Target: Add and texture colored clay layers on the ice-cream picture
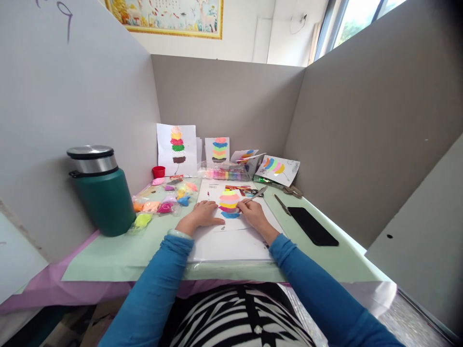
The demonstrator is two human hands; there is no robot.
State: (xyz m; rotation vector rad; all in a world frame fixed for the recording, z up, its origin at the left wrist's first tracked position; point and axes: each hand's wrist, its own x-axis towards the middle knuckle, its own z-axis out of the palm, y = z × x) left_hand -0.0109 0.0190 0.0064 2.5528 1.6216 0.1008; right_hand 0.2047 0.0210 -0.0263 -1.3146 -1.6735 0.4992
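A white sheet bearing a stack of coloured clay bands [230,202] lies in the middle of the table, its lowest band blue. My left hand [205,214] rests flat on the paper at the left of the bands, fingers spread and holding nothing. At their right edge, my right hand [252,212] is closed on a slim metal tool [259,193], which points up and to the right. The tool's lower end is hidden by the fingers. Under the sheet is a larger white pad [231,248].
A green flask [103,193] stands at the left beside bagged clay lumps [165,207] and a red cup [158,171]. Finished pictures [176,149] lean at the back behind a clear case [224,172]. Coloured pencils [237,188] lie nearby. At right are a black phone [314,226] and a knife-like tool [282,204].
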